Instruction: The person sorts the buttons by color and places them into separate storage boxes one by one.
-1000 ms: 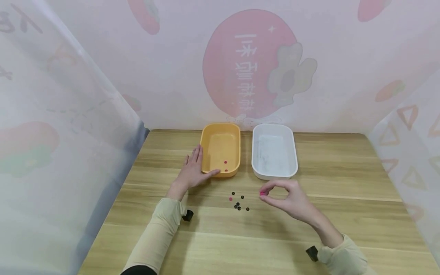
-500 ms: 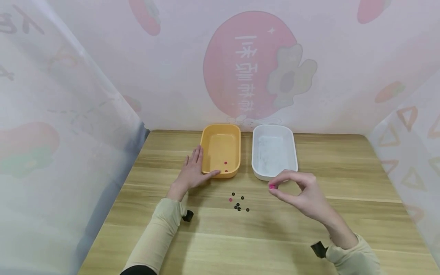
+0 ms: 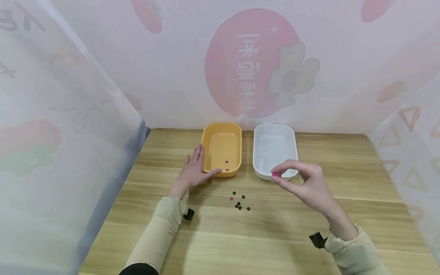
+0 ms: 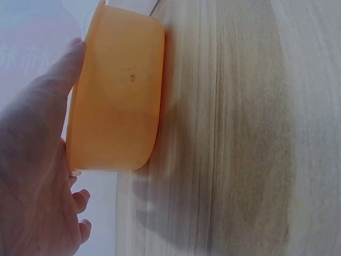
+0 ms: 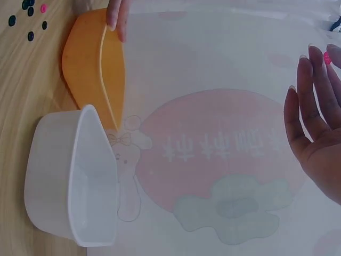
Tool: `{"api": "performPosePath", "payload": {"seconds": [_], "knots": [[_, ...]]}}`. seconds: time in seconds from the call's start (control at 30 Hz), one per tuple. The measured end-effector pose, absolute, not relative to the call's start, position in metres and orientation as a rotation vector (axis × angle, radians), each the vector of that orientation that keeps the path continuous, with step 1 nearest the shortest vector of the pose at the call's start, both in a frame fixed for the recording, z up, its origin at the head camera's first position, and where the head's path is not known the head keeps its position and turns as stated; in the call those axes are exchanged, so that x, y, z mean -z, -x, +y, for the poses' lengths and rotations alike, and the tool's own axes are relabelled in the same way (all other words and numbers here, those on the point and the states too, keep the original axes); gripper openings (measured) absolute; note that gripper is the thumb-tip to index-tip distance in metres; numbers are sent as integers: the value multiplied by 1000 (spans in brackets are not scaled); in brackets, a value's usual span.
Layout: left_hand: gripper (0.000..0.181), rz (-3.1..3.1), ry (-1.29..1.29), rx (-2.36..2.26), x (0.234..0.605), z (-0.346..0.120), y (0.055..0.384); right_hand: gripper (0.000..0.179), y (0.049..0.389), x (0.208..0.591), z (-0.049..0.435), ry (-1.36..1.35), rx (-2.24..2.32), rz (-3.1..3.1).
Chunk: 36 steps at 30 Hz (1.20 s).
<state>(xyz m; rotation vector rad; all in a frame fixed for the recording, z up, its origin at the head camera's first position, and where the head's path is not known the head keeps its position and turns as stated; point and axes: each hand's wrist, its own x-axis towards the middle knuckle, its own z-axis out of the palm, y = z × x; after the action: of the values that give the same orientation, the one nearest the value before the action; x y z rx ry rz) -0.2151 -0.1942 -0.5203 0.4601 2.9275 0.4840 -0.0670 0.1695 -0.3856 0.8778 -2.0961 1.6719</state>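
Note:
My right hand (image 3: 311,187) pinches a small pink button (image 5: 327,57) between thumb and index finger, its other fingers extended in the right wrist view. In the head view the pinch overlaps the near edge of the white tub (image 3: 273,147). My left hand (image 3: 190,175) rests against the near left corner of the orange tub (image 3: 220,143), fingers along its side and thumb across the near rim. Two pink buttons (image 3: 226,162) lie inside the orange tub. In front of the tubs, several dark buttons (image 3: 240,208) and one pink button (image 3: 231,199) are loosely scattered on the wooden table (image 3: 220,248).
Both tubs stand side by side at the table's back edge, against a printed cloth backdrop (image 3: 165,76). Cloth also hangs along the left and right sides. A black wrist mount (image 3: 317,240) projects from the right sleeve, and another (image 3: 189,214) from the left.
The right hand has moved right and farther from me with the pink button, from beside the scattered buttons to the white tub's near edge. The left hand stays against the orange tub.

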Motion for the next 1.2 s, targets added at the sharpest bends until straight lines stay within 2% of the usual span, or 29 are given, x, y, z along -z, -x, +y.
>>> {"api": "performPosePath", "payload": {"seconds": [0.27,0.57,0.87,1.2], "knots": [[131,2927,-463,-490,523,-193,215,29,80,388,163,-775,-1612,-2117],[131,2940,-463,-501,523,-192,215,17,105,401,149,-653,-1469,-2255],[130,2934,-462,-495,524,-193,212,9,140,429,125,-654,-1449,-2327],[129,2945,-445,-505,526,-194,212,8,183,472,93,-626,-1356,-2540]]}}
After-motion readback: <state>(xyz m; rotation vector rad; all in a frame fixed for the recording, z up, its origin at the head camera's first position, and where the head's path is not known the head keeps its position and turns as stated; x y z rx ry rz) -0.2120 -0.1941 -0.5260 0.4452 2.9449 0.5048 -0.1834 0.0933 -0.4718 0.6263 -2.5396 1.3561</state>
